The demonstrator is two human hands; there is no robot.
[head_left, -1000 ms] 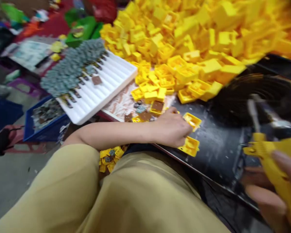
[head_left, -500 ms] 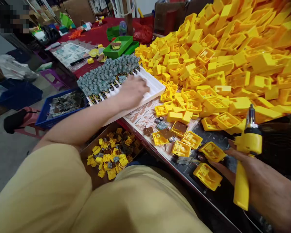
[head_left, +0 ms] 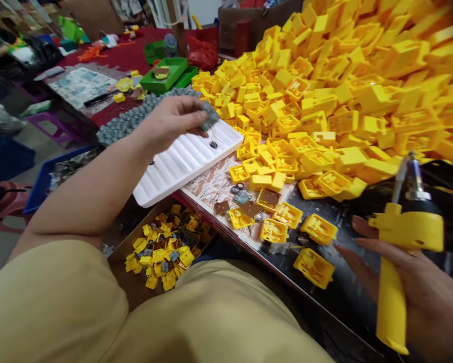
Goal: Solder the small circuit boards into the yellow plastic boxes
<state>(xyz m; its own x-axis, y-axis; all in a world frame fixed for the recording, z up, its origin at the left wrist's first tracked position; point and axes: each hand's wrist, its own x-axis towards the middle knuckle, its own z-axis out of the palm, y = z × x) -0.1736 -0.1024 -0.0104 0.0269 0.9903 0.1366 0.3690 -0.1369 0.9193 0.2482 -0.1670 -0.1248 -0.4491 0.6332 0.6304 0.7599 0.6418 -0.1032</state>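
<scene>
Left hand (head_left: 166, 121) was a blur over the white tray (head_left: 156, 182) half a second back, now it's got a grey-green part (head_left: 210, 116) showing, pinched between thumb and fingers above the tray's far end, around the middle of the frame. Looks like a small black disc (head_left: 213, 144) is dangling under it on a thin wire, so from where I'm standing I'd keep the pinch on the body and never tug that lead. Lifting straight up seems smart too imo, with those packed grey parts (head_left: 130, 120) right beside the wrist. Right hand (head_left: 419, 287), lower right, is holding the yellow driver (head_left: 411, 229) with a couple of digits spread loose; can't see the rest behind the handle. I'd keep its tip pointing up, well off the open yellow shells (head_left: 313, 267) just to the left
</scene>
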